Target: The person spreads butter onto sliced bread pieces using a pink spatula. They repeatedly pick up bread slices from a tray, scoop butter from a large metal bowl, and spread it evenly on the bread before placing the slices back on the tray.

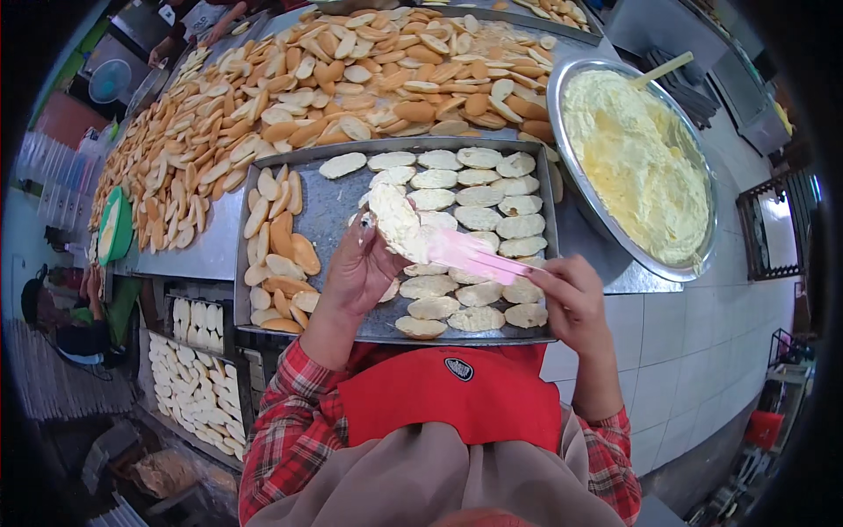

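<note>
My left hand (363,267) holds an oval bread slice (395,217) heaped with pale cream above a metal tray (342,197). A pink spatula (471,253) is gripped by its handle in my right hand (571,300), its cream-covered blade against the coated slice. Rows of cream-topped oval slices (479,217) lie in the tray's middle and right side. Along its left side are uncoated slices (281,234), piled loosely. What lies under my left hand is partly hidden.
A steel bowl of pale cream (632,165) with an upright handle stands at the right. Many loose bread slices (316,85) cover the table behind the tray. Filled trays (194,388) sit lower left. A person (82,323) with a green basin (115,227) is at far left; another person's hand (217,33) shows at top left.
</note>
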Demonstrator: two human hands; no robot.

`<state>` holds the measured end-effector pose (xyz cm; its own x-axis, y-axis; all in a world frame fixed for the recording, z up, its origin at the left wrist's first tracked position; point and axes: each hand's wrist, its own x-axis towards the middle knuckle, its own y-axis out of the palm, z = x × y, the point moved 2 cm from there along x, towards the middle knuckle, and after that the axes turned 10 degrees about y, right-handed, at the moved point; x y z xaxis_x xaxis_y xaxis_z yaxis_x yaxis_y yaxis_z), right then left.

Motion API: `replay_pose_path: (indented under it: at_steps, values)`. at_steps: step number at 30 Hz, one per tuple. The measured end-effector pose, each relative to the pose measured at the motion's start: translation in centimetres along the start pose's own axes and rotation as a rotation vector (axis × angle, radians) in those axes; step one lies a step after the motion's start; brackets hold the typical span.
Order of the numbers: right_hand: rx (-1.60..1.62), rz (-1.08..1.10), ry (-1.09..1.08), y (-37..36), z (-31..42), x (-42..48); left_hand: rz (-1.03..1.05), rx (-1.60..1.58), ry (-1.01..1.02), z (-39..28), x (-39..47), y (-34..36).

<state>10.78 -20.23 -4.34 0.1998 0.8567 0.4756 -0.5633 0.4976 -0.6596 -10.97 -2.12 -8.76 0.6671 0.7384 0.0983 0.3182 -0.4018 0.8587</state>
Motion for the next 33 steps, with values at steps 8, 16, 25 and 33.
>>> replay_pose_path:
  at_steps: [8,16,25,33]
  values:
    - [-0.240,-0.175,-0.126,2.5,0.6,0.7,0.067,-0.031,-0.346,3.1,-1.0,0.2]
    - [-0.013,0.010,-0.004,1.4,-0.1,1.5,-0.019,0.159,0.029,-0.9,-0.3,-0.1]
    - [0.001,0.040,0.092,2.2,-0.3,-0.1,-0.040,0.288,0.188,-2.9,-0.5,-1.5]
    - [0.188,0.095,0.358,2.6,-2.8,-1.8,0.050,1.447,-0.251,-6.3,-7.5,-6.0]
